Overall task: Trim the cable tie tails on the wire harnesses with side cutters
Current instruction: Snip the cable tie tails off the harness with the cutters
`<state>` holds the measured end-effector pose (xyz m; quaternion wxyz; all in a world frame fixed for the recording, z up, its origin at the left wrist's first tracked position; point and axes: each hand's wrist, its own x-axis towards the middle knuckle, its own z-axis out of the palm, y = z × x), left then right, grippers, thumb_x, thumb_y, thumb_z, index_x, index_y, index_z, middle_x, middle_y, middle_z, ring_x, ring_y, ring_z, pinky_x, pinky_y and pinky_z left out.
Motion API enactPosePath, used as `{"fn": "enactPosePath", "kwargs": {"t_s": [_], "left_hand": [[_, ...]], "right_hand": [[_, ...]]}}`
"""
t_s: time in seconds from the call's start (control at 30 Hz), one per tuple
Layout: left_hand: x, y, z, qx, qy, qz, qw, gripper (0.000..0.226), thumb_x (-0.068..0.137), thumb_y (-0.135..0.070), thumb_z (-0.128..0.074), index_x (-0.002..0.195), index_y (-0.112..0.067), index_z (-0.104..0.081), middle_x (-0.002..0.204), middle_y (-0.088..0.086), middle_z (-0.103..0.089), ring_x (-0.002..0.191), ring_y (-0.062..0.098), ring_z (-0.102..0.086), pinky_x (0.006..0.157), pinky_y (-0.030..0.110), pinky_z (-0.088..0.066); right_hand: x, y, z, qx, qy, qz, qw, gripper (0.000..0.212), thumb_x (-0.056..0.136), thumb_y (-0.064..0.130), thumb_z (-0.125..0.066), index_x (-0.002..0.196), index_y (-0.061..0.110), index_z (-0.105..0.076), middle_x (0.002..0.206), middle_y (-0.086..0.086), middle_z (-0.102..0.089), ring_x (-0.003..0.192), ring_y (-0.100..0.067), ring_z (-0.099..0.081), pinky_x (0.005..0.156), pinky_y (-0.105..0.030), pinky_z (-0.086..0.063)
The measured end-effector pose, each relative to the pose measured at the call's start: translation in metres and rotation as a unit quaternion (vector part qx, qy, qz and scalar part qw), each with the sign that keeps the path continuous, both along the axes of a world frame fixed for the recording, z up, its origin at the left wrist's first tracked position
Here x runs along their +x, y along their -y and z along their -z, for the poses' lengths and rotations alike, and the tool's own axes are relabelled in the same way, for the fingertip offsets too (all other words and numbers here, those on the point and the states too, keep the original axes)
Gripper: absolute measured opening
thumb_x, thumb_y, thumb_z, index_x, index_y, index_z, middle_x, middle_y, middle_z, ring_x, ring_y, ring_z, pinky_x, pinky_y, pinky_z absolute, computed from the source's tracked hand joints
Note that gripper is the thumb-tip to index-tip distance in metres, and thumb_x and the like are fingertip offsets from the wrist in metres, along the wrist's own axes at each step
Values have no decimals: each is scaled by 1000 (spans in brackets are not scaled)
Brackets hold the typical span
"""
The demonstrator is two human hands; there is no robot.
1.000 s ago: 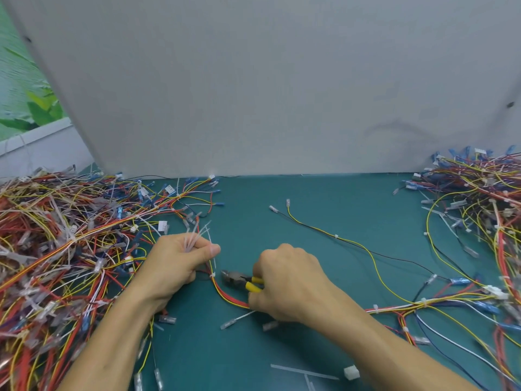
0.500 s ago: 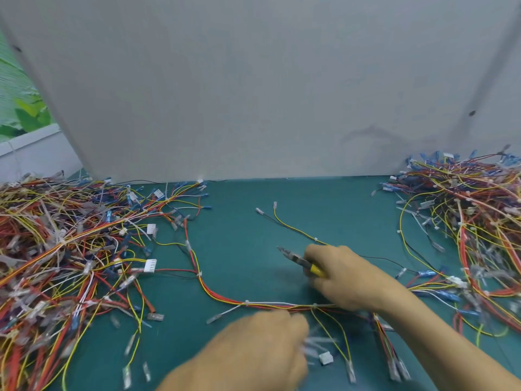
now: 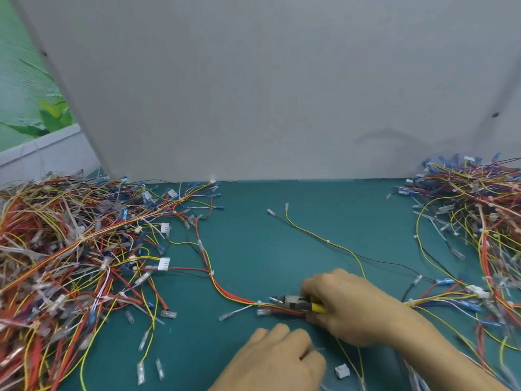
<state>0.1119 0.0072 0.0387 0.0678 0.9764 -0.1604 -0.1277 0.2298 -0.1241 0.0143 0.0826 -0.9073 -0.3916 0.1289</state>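
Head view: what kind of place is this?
Probably a wire-harness production bench: a left heap and a right heap of harnesses on a teal mat, a grey partition behind, and the right hand holding yellow-handled side cutters against one harness.

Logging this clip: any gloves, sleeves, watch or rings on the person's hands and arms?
No. The left hand and right hand are bare, with no gloves and no rings visible. The right forearm shows no sleeve, watch or band up to the frame edge. Of the left arm barely the wrist shows, also uncovered.
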Motion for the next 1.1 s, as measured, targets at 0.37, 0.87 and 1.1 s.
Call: {"fn": "enactPosePath", "kwargs": {"t_s": [0.37,0.87,1.1], "left_hand": [[11,-61,-7,-3,139,-256,957,27,93,-54,-43,104,-31,-53,109,-13,-57,109,13,-53,88,32,-46],[54,-147,39,78,215,-385,894,13,92,-46,-55,93,-44,-68,88,-16,-61,107,12,-43,74,34,-15],[53,-148,49,-35,257,-355,898,6,86,-35,-68,81,-38,-70,77,-16,-59,96,16,-54,85,38,-25]], "right_hand": [[23,15,-11,34,34,101,994,19,94,39,-48,82,27,-39,76,8,-48,78,-24,-49,62,-35,-38],[13,4,-6,37,4,71,997,18,91,41,-53,92,23,-50,85,5,-58,82,-21,-49,72,-36,-45],[12,1,-5,39,1,68,997,18,91,41,-52,92,23,-50,84,4,-56,83,-23,-50,70,-36,-45]]}}
